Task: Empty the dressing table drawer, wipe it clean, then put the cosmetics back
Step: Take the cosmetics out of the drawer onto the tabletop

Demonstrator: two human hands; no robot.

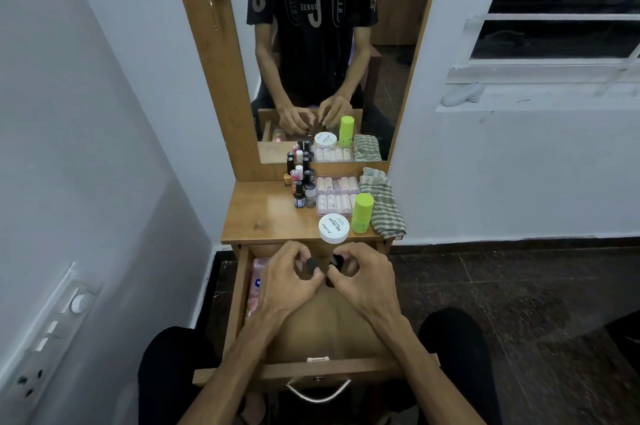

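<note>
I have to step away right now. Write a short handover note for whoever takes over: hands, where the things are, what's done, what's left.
Left hand: pinching a small black-capped bottle over the open drawer.
Right hand: pinching another dark bottle beside it.
On the tabletop: a cluster of nail polish bottles, a clear box of nail tips, a white jar, a green tube and a striped cloth.
Still in the drawer: a pink packet by the left wall.
Done: most cosmetics appear to be out.
Left: set down both bottles, take out the packet, wipe the drawer, put everything back.
</note>
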